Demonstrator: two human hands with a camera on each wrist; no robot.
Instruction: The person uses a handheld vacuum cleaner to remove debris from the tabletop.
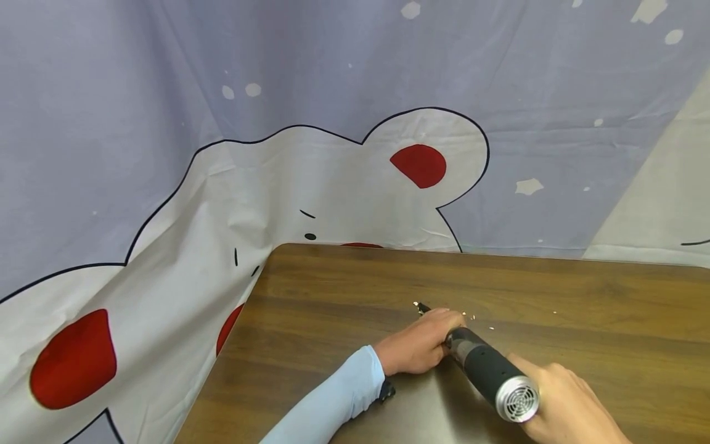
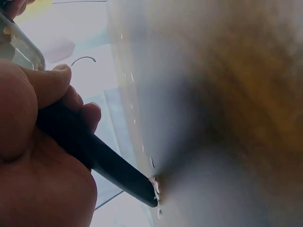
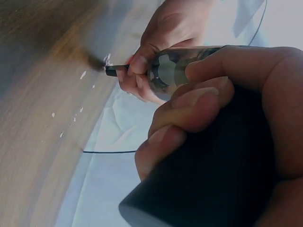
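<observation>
My left hand [image 1: 424,342] rests on the brown wooden table [image 1: 582,290] and pinches a thin black rod [image 2: 94,151]. The rod's tip [image 1: 423,306] touches the tabletop among small white flecks [image 1: 476,317]. In my right hand [image 1: 566,404] is a black cylindrical power tool [image 1: 488,373] with a silver vented rear end [image 1: 517,399]. Its fingers [image 3: 203,101] curl round the black body. The tool's metal nozzle [image 3: 173,66] points at the left hand's fingers [image 3: 142,61], right beside the rod [image 3: 116,70].
A printed cloth [image 1: 333,172] with a white bear shape and red patches hangs behind the table and drapes past its left edge. More white flecks [image 1: 554,312] lie to the right of the hands. A light blue sleeve [image 1: 333,404] covers the left forearm.
</observation>
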